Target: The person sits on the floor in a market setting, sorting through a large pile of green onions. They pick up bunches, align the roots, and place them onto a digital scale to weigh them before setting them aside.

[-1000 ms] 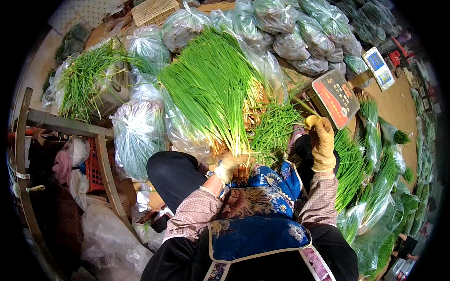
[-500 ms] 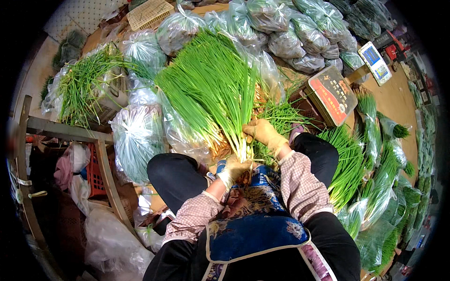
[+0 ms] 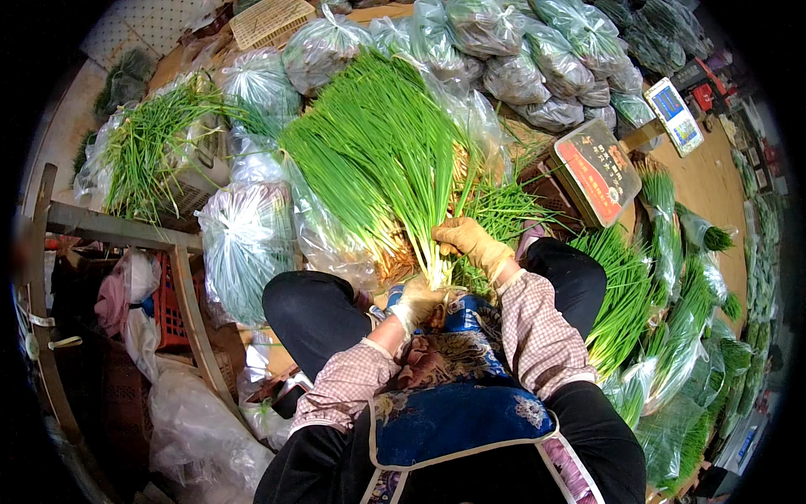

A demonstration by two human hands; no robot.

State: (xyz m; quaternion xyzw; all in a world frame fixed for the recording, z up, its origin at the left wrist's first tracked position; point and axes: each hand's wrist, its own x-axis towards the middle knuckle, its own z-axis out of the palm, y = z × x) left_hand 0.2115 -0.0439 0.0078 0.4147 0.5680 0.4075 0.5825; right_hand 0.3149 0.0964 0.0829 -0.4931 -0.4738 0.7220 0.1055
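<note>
A bunch of Chinese chives (image 3: 429,189) lies before me, its green leaves fanning away over a larger heap of chives (image 3: 340,143) on clear plastic. My left hand (image 3: 419,304), in a pale glove, is closed around the white root ends of the bunch, close to my lap. Just above it, on the right side of the stems, my right hand (image 3: 473,244) in a tan glove is closed with its fingers curled against the stalks. Part of the roots is hidden behind the left hand. Loose green leaves (image 3: 504,206) lie beyond the right hand.
Tied bags of vegetables (image 3: 537,63) are piled at the back. A scale (image 3: 598,172) with a raised display stands at the right, above bundled chives (image 3: 617,290). At the left are a full bag (image 3: 246,252), a leaf-topped basket (image 3: 197,181) and a wooden frame (image 3: 117,228).
Both hands stay almost in place on the chives. The leaves of the held bunch have shifted slightly; little else differs.
</note>
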